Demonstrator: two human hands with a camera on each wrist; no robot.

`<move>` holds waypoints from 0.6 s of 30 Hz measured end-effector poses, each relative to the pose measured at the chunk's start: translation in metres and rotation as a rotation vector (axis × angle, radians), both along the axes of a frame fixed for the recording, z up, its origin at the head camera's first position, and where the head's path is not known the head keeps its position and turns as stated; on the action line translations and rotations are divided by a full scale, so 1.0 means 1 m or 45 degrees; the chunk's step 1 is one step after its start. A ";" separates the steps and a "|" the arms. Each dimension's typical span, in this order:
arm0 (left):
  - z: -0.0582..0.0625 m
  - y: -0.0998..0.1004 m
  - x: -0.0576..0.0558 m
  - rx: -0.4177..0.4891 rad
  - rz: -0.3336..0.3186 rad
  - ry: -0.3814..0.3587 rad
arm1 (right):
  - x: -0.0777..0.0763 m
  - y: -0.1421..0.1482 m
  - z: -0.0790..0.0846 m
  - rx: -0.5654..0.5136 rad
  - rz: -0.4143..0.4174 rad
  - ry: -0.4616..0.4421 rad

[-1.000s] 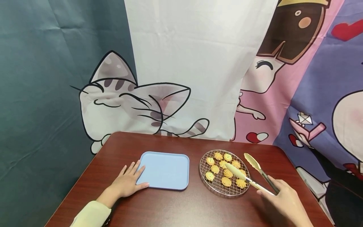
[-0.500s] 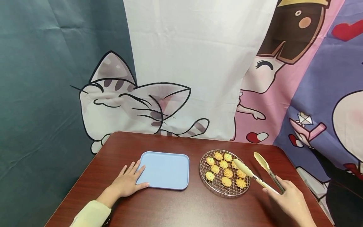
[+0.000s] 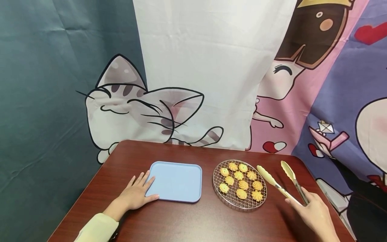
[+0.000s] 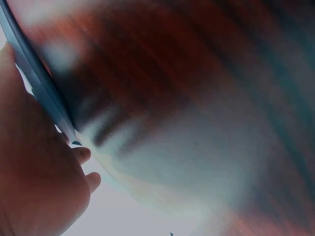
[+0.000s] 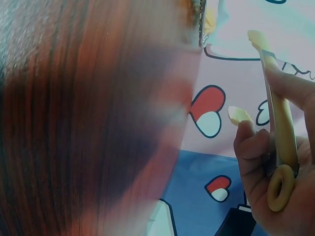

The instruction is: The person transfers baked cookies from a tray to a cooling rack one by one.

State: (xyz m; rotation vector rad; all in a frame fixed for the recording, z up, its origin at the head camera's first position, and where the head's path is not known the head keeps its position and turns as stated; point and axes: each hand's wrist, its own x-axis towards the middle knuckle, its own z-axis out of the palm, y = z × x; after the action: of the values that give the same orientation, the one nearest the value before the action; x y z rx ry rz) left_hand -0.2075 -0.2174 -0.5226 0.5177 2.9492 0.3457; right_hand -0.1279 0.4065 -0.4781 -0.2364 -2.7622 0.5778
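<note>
My left hand lies with its fingers spread over the left edge of a light blue rectangular tray. In the left wrist view the tray's edge shows beside the hand. My right hand grips kitchen tongs with cream-coloured tips. The tongs' arms are spread apart, with nothing between them. Their near tip is just right of a round wire rack bearing several piped butter cookies. In the right wrist view the palm and fingers wrap the tongs' handle, whose ring end shows.
A dark red-brown wooden table carries the tray and, to its right, the rack. A gap of bare wood lies between them. Behind the table hangs a printed cloth with a cat and other cartoon figures.
My right hand has moved to the right with the tongs, so their near tip has gone from over the cookies to beside the rack. The left hand and tray stay put.
</note>
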 end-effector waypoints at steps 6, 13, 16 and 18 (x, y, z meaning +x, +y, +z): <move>-0.001 -0.001 0.000 0.001 0.000 -0.006 | -0.003 0.001 0.001 0.018 -0.031 -0.028; 0.000 -0.001 0.000 0.002 -0.001 0.000 | -0.005 0.004 0.001 0.014 -0.100 -0.102; 0.000 0.000 0.001 0.008 0.002 0.000 | -0.006 0.007 0.000 0.021 -0.105 -0.141; 0.000 0.000 0.001 0.011 0.003 0.000 | -0.006 0.008 0.000 0.017 -0.114 -0.177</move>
State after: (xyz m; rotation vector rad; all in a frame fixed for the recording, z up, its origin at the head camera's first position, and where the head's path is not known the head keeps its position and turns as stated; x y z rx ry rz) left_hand -0.2064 -0.2177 -0.5221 0.5153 2.9497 0.3588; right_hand -0.1338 0.4144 -0.4776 -0.4098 -2.8699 0.5384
